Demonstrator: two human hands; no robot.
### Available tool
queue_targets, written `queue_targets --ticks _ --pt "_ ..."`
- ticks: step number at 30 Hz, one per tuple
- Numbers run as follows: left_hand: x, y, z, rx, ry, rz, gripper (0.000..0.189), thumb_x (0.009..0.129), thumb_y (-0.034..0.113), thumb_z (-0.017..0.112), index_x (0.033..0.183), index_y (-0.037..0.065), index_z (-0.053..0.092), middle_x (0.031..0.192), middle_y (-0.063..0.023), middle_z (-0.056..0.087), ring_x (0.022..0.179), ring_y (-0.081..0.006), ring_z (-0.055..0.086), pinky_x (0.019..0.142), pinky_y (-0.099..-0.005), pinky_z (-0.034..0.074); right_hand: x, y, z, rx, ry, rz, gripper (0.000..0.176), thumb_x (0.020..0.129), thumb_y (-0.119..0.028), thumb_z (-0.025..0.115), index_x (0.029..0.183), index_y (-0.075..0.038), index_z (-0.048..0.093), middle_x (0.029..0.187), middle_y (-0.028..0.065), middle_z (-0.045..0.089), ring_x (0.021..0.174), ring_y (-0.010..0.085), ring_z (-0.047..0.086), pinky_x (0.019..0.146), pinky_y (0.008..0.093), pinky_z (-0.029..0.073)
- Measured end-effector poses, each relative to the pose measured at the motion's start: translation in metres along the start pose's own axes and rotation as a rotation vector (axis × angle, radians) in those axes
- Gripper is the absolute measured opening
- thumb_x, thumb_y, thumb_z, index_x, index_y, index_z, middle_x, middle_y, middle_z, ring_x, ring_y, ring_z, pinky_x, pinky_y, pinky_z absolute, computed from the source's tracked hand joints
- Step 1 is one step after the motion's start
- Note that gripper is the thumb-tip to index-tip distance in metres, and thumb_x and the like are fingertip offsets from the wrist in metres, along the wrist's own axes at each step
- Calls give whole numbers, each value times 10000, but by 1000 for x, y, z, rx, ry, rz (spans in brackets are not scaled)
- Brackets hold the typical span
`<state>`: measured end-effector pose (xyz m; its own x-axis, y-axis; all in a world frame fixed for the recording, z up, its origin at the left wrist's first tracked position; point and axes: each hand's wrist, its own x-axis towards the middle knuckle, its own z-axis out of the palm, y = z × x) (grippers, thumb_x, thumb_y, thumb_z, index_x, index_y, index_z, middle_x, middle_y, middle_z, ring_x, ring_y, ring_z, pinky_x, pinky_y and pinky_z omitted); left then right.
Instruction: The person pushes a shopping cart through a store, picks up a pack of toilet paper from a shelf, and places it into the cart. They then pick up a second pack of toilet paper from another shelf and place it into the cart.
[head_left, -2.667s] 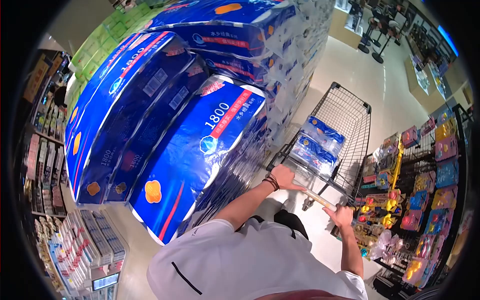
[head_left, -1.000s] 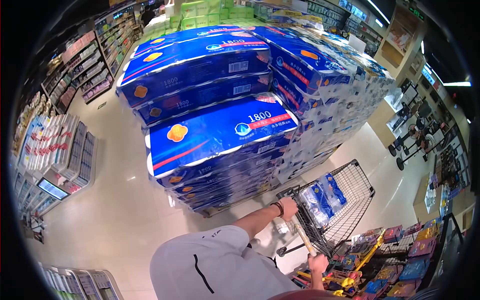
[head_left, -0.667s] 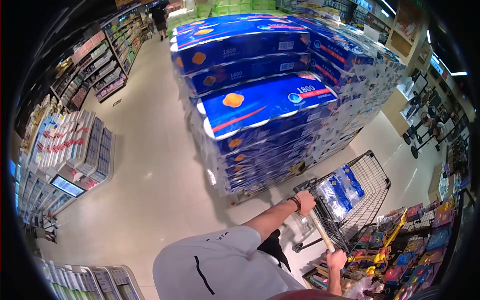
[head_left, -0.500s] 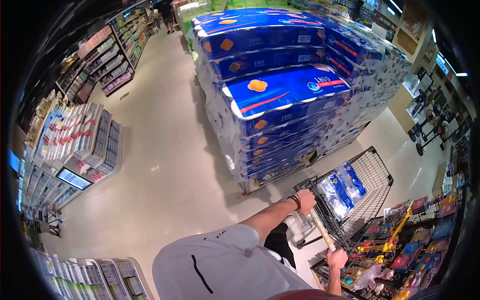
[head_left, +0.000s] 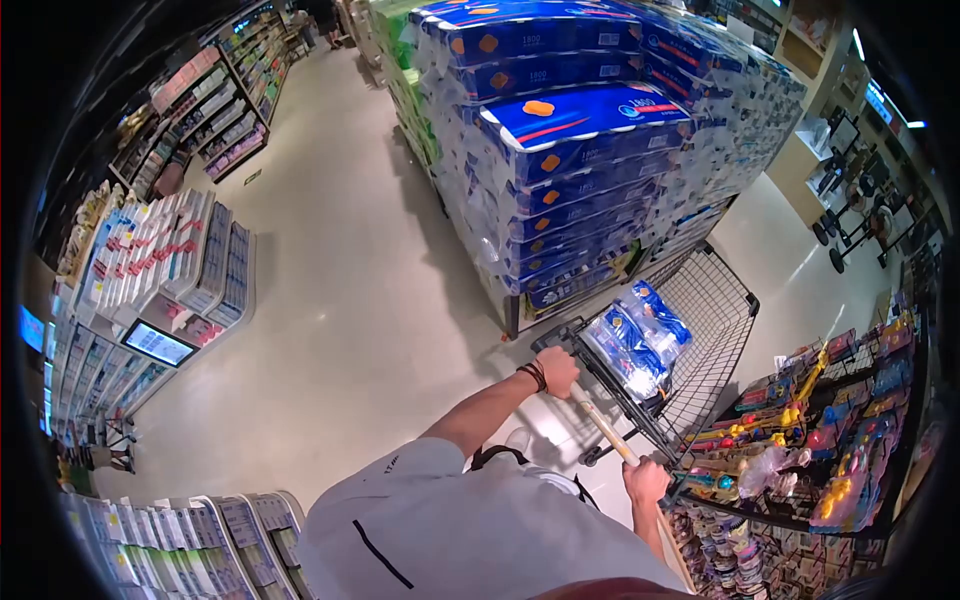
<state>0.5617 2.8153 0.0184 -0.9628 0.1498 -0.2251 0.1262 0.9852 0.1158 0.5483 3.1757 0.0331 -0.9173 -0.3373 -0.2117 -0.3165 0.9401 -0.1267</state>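
Note:
My left hand (head_left: 557, 371), with dark bands at the wrist, is wrapped round the far left end of the pale handle (head_left: 604, 424) of a shopping cart. Round the near right end of the same handle are the fingers of my right hand (head_left: 648, 482). Inside the black wire cart (head_left: 708, 335), close to the handle, lie blue and white plastic-wrapped packs (head_left: 640, 340). Beyond the cart stands a tall stack of blue packs (head_left: 600, 130) marked 1800.
Hanging toys (head_left: 800, 420) fill a rack at the right. A display of boxed goods (head_left: 160, 260) with a small screen (head_left: 158, 342) stands at the left, another shelf (head_left: 190, 545) at the lower left. Pale floor (head_left: 330, 200) runs between. People stand far down the aisle.
The cart and both hands have shifted left and up in the view, the hands still on the handle. The blue stack sits higher, and more of the toy rack shows.

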Motion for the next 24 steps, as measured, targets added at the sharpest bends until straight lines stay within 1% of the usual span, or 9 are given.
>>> queue_targets --ticks 4,5,9,11,14,16,17,20,24 --pt "-65 28 12 17 -33 -73 308 669 364 694 852 139 797 866 -139 753 863 -332 739 786 -429 546 -49 -7 1 60 -62 -70 334 786 -386 659 868 -84 778 769 247 715 738 435 718 750 513 584" --pt "-94 44 22 19 -76 -125 310 682 367 688 875 152 799 899 -141 755 882 -331 737 815 -434 541 -70 7 9 62 -74 -104 338 789 -391 664 867 -82 777 766 247 714 734 433 718 742 512 584" --pt "-155 81 33 -2 -97 -204 310 681 382 679 868 166 798 838 -134 748 868 -334 736 823 -452 544 -116 18 19 109 -74 -169 323 791 -372 663 838 -69 763 723 232 704 701 420 711 708 506 582" --pt "-188 101 62 -19 -5 -228 278 662 380 677 802 164 781 770 -109 733 787 -325 728 753 -453 557 -141 29 26 91 -89 -216 312 783 -366 667 819 -68 752 705 223 699 683 410 706 674 493 579" --pt "-237 138 70 -23 106 -239 219 623 348 675 703 157 749 682 -78 706 658 -304 708 639 -437 557 -170 44 45 95 -44 -300 303 768 -369 678 788 -75 747 665 192 695 617 376 698 621 469 572" --pt "-268 162 85 -63 141 -263 217 627 343 674 709 156 749 681 -76 704 653 -304 708 625 -444 558 -194 53 50 90 -50 -353 299 760 -370 682 773 -78 747 640 176 688 584 360 692 600 465 569" --pt "-284 178 82 -70 79 -295 270 690 410 678 766 169 774 733 -69 729 710 -293 728 650 -443 565 -204 59 51 79 -48 -381 297 756 -370 684 766 -79 747 628 168 684 567 353 688 589 463 567" --pt "-329 216 111 -110 86 -345 255 680 420 696 721 173 743 704 -50 717 672 -286 723 633 -441 562 -235 76 55 70 -38 -453 287 731 -372 694 737 -90 746 602 142 676 540 342 680 557 451 559" --pt "-383 277 134 -146 266 -416 207 648 370 717 640 165 694 634 -55 682 610 -287 701 582 -421 553 -265 98 68 56 -27 -555 285 707 -390 712 707 -107 744 586 124 669 517 334 667 534 443 547"
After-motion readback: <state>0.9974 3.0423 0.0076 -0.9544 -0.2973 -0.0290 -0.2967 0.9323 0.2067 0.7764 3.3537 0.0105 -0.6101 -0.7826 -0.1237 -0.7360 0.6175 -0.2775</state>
